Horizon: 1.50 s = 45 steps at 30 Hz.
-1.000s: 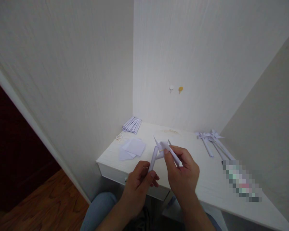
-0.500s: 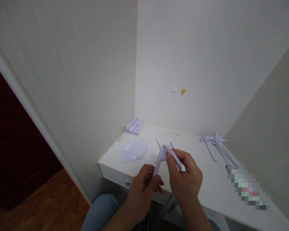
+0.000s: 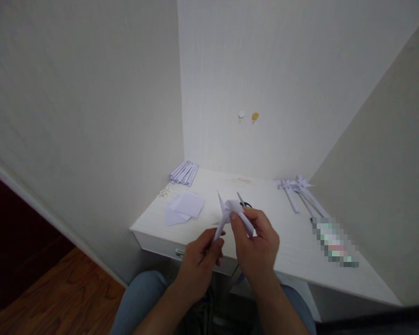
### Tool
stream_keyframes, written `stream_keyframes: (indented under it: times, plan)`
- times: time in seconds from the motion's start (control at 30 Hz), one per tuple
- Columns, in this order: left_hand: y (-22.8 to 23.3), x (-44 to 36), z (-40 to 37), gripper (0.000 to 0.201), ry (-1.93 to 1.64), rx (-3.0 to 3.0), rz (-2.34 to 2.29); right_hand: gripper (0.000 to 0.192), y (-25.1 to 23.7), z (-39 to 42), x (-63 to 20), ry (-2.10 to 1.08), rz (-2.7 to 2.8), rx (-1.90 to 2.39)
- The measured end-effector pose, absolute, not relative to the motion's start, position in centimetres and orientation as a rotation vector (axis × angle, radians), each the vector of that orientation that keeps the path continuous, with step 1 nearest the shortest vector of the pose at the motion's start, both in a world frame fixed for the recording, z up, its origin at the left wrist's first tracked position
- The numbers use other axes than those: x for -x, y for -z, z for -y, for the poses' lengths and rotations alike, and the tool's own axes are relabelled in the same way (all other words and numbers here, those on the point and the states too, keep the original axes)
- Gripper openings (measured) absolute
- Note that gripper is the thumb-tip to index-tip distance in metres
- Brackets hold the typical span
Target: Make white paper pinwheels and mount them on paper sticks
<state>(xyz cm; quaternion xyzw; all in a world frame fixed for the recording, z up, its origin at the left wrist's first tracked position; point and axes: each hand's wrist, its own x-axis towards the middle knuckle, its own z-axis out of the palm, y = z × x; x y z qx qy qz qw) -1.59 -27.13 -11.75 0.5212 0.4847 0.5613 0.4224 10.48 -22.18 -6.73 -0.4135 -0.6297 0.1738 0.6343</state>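
A white paper pinwheel (image 3: 231, 205) with pointed, folded blades is held between my two hands above the desk's front edge. My left hand (image 3: 196, 260) is closed around the lower part of its rolled paper stick (image 3: 220, 227). My right hand (image 3: 257, 242) pinches the pinwheel, the thumb pressed near its centre and the fingers behind a blade. Whatever joins the blades to the stick is hidden by that thumb. Just behind the pinwheel, scissors (image 3: 246, 204) with a dark handle lie partly covered on the desk.
The white desk (image 3: 209, 184) carries a bundle of paper sticks (image 3: 184, 173), small white bits (image 3: 165, 191) and loose square sheets (image 3: 185, 206) at left. At right lie several pinwheels (image 3: 300, 184) on sticks and a pixelated packet (image 3: 335, 246). Walls enclose the desk's back and sides.
The view has shifted, so the desk sits further up and left. My right thumb has moved in closer to the pinwheel's centre. More of the scissors' handle shows.
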Motion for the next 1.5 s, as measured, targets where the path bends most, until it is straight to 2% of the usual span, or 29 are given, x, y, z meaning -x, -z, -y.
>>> stream_keyframes:
  times: [0.3, 0.5, 0.97, 1.2, 1.37, 1.5]
  plan:
    - [11.9, 0.8, 26.5, 0.031, -1.455, -1.394, -1.238, 0.030, 6.8, 23.2, -11.1, -0.567, 1.415, 1.026]
    - [12.3, 0.3, 25.8, 0.032, -1.502, -1.471, -1.247, 0.028, 6.2, 23.4, -11.1, -0.495, 1.390, 1.034]
    - [12.2, -0.2, 25.2, 0.031, -1.566, -1.448, -1.260, 0.019, 5.9, 23.5, -11.5, -0.672, 1.356, 0.960]
    - [11.7, -0.1, 25.3, 0.023, -1.605, -1.504, -1.295, 0.022, 6.1, 23.8, -11.6, -0.563, 1.409, 0.911]
    - [11.0, 0.1, 26.1, 0.014, -1.878, -1.597, -1.377, 0.024, 6.4, 24.3, -11.2, -0.447, 1.425, 0.818]
    - [10.3, 0.5, 26.7, 0.022, -2.123, -1.792, -1.325, 0.030, 6.7, 24.8, -10.9, -0.465, 1.398, 0.705]
